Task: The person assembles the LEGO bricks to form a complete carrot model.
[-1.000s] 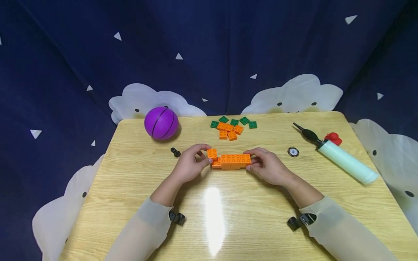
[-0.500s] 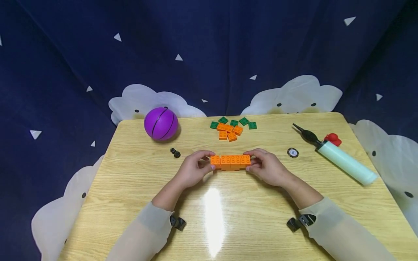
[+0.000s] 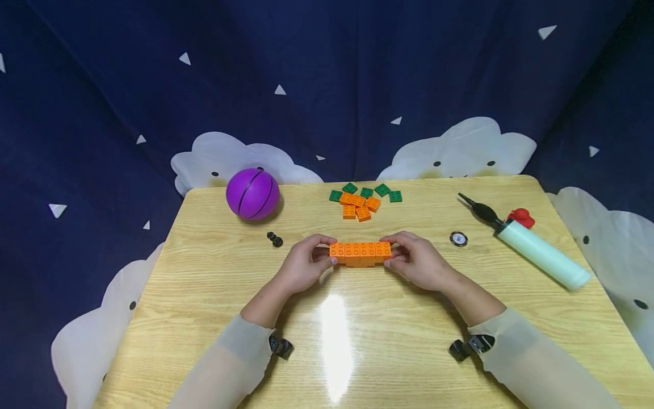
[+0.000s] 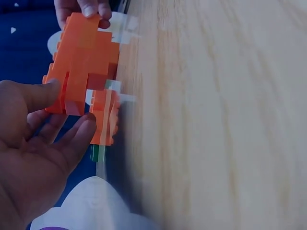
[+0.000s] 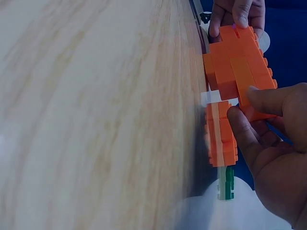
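Orange studded building bricks form a stepped block (image 3: 360,254) between both hands, towards the middle of the wooden surface (image 3: 398,341). The left hand's (image 3: 301,265) fingers pinch its nine-o'clock end; the right hand's (image 3: 420,262) fingers pinch its three-o'clock end. Beyond, at three o'clock, a poker chip (image 3: 458,238) bears print too small to read.

Left grip (image 4: 36,160) pinches orange brick build (image 4: 79,55), near end.

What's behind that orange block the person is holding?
Behind the orange block, farther back on the table, lie loose orange bricks and green bricks, then a blue curtain. The block's far side is turned away, so it can't be seen.
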A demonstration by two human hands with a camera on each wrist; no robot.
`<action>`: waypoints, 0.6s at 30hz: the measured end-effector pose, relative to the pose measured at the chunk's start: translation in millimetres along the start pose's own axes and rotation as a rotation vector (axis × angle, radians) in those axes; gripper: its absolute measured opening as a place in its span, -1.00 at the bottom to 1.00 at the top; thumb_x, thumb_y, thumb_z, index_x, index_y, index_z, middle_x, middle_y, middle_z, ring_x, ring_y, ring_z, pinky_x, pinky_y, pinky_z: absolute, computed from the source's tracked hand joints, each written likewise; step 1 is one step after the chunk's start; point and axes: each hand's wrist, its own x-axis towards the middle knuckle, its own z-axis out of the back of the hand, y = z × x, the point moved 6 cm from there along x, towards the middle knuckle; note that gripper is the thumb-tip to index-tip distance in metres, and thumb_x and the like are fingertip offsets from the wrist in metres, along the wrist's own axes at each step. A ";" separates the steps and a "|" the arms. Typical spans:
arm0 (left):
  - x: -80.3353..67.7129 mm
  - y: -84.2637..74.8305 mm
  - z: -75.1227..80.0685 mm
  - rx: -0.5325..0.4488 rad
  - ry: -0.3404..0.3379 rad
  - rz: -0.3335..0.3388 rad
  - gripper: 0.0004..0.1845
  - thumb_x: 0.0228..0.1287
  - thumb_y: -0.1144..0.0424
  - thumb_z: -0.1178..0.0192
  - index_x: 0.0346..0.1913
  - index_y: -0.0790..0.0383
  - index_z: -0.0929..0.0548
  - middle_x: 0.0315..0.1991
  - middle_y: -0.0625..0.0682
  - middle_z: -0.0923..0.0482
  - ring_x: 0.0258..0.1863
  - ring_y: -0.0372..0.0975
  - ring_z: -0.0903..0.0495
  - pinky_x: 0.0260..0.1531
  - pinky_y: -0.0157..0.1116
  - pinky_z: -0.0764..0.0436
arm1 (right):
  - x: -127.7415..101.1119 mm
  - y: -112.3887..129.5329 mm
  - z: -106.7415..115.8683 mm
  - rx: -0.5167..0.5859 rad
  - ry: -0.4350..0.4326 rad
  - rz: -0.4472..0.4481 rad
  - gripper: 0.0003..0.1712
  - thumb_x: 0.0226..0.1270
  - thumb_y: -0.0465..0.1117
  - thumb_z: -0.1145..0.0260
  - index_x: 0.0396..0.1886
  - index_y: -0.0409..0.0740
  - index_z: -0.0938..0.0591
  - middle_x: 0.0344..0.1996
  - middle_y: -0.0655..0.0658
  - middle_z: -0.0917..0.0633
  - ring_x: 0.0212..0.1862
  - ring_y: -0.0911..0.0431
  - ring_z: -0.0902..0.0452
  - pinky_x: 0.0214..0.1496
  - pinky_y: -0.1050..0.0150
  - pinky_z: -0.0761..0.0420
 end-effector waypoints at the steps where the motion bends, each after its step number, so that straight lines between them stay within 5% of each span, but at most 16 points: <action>1: 0.5 0.0 -0.2 -0.003 0.001 0.002 -0.61 0.39 0.30 -0.39 0.23 0.03 -0.64 0.22 -0.02 -0.59 0.07 -0.18 -0.68 0.06 -0.25 -0.66 | 0.1 0.2 0.3 0.000 0.000 -0.001 -0.46 0.34 -0.32 -0.49 0.30 -0.10 -0.61 -0.08 -0.02 -0.62 -0.15 0.13 -0.60 -0.14 0.28 -0.67; 10: 2.0 2.3 -4.0 -0.067 0.023 0.020 -0.63 0.41 0.32 -0.36 0.21 -0.01 -0.64 0.24 -0.03 -0.55 0.04 -0.17 -0.67 -0.09 -0.23 -0.70 | -0.9 -2.3 0.5 -0.010 -0.010 -0.011 -0.49 0.34 -0.33 -0.48 0.28 -0.10 -0.62 -0.12 -0.02 -0.62 -0.18 0.12 -0.57 -0.17 0.28 -0.64; 18: 4.8 2.3 -5.0 -0.039 -0.009 -0.049 -0.67 0.38 0.39 -0.37 0.15 0.12 -0.65 0.04 0.00 -0.47 -0.16 -0.18 -0.61 -0.23 -0.29 -0.67 | -0.4 -4.6 -0.3 -0.008 -0.030 -0.001 -0.50 0.31 -0.33 -0.50 0.25 -0.12 -0.64 -0.13 -0.03 -0.62 -0.20 0.11 -0.56 -0.20 0.31 -0.63</action>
